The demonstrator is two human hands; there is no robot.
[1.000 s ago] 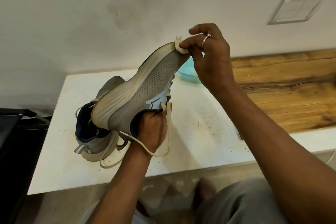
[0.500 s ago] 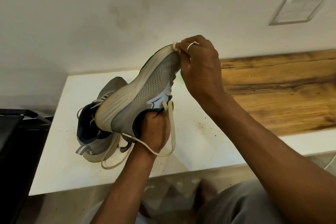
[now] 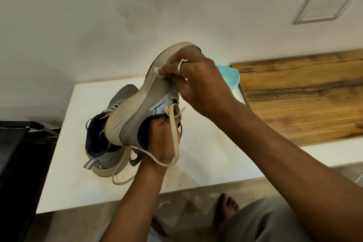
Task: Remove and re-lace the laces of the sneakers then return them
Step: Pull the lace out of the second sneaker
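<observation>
above the white desk (image 3: pixel 206 163), the left hand (image 3: pixel 161 139) grips a grey sneaker (image 3: pixel 145 108) by its collar, laces (image 3: pixel 173 137) dangling. the right hand (image 3: pixel 198 84) fingers (image 3: pixel 167 68) pinch a small white wad (image 3: pixel 156 69) against its sole (image 3: pixel 121 118). a second sneaker (image 3: pixel 102 149) lies on the desk behind.

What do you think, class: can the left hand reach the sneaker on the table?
Probably not: the left hand sits inside the raised sneaker, holding it before the sneaker on the table.

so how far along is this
Nothing looks done: laces are threaded on the held sneaker and the second sneaker on the table. In hand: left hand grips it, right hand pinches a white wad against its sole. Left: unlacing, re-lacing, returning both.
</observation>
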